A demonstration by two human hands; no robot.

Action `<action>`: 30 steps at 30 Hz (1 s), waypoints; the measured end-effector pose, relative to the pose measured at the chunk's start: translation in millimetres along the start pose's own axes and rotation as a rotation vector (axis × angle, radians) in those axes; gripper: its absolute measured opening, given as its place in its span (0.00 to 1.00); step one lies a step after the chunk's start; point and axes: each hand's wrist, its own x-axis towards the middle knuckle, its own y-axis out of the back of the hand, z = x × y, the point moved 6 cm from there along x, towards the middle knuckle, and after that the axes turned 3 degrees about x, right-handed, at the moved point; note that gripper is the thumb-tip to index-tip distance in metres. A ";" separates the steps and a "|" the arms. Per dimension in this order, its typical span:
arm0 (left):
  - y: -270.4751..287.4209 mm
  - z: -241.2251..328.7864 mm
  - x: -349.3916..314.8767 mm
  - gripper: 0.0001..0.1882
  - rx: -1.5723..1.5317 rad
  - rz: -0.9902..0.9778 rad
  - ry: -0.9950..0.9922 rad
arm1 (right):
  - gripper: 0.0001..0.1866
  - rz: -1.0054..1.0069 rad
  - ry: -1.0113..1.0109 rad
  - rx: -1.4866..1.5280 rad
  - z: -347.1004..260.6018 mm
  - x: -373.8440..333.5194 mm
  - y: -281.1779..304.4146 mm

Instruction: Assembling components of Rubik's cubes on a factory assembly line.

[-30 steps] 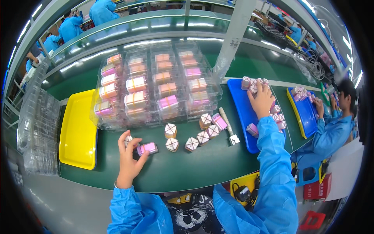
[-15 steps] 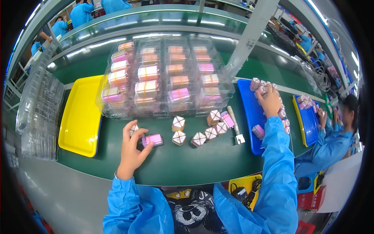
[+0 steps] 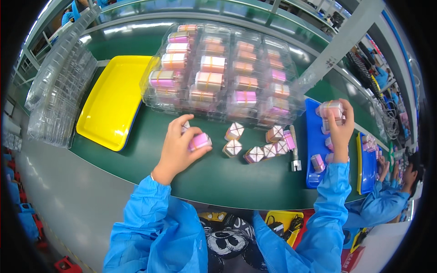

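My left hand (image 3: 175, 152) curls round a pink-sided block (image 3: 199, 142) on the green bench (image 3: 218, 182), its thumb along the near side. Partly behind its fingers a white-ended block (image 3: 185, 126) shows. My right hand (image 3: 342, 129) grips a pale pink block (image 3: 331, 109) over the far end of a blue tray (image 3: 314, 178), fingers and thumb around its sides. More pink blocks (image 3: 317, 163) lie in that tray. Between my hands several white-ended blocks (image 3: 233, 148) with dark crossed lines stand on the bench.
Clear plastic trays (image 3: 223, 107) filled with banded blocks are stacked at the back. A yellow tray (image 3: 109, 102) and stacked clear trays (image 3: 54, 109) stand left. A metal-headed tool (image 3: 295, 154) lies by the blue tray. A co-worker (image 3: 387, 198) sits right, beside another blue tray (image 3: 366, 170).
My right hand has lifted a pale block from the others in the blue tray. My left fingers have closed in on the pink-sided block. The whole view has shifted and tilted.
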 end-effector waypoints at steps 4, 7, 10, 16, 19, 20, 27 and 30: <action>-2.7 -26.8 -11.1 0.24 -0.214 0.092 0.099 | 0.28 -0.253 0.130 0.384 -101.0 -29.7 -32.4; -9.9 -32.1 -17.5 0.25 -0.382 0.104 0.083 | 0.28 -0.514 0.422 0.391 -176.0 -66.1 -63.7; -20.1 -25.2 -10.7 0.27 -0.448 0.085 -0.057 | 0.27 -0.618 0.358 0.311 -197.6 -110.3 -92.4; -24.0 -17.7 -6.4 0.28 -0.316 0.027 -0.140 | 0.32 -0.623 0.507 0.088 -207.2 -153.1 -140.7; -20.9 -12.2 -5.9 0.28 -0.242 0.013 -0.126 | 0.33 -0.534 0.548 -0.059 -205.5 -152.9 -151.4; -21.0 -13.8 -6.3 0.28 -0.230 0.005 -0.115 | 0.34 -0.543 0.486 -0.060 -200.2 -151.5 -153.5; -14.1 -16.3 -9.2 0.25 -0.221 0.063 0.005 | 0.42 -0.601 0.380 -0.022 -185.1 -133.0 -125.9; 8.0 -10.1 -16.9 0.26 -0.068 0.179 -0.024 | 0.32 -0.314 0.261 0.026 -156.4 -109.5 -79.9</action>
